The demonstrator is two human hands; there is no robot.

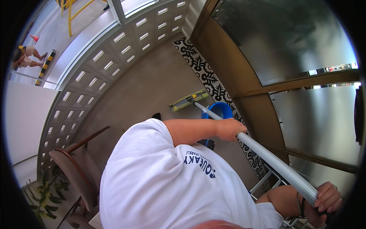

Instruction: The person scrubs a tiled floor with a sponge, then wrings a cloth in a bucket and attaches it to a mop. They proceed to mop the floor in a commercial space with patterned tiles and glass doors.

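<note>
A ribbed grey telescopic pole [274, 156] runs diagonally from lower right toward the floor. My left hand [231, 129] reaches across my body and is closed around its middle. At the upper end, my right hand [324, 200] grips the pole near the glass. The pole's far end carries a flat cleaning head [190, 100] with yellow-green fabric edges and a yellow clip. That head is over the floor; whether it touches is unclear. Beside it stands a blue bucket [224, 108], partly hidden by the pole.
Large brown-framed glass panels [317, 114] rise at right above a patterned tile strip [213, 75]. A metal ladder [267, 177] stands close by my right arm. An upholstered chair [75, 174] and a plant [47, 197] are at left. A pierced block wall [114, 55] curves behind; a person [28, 55] is outside.
</note>
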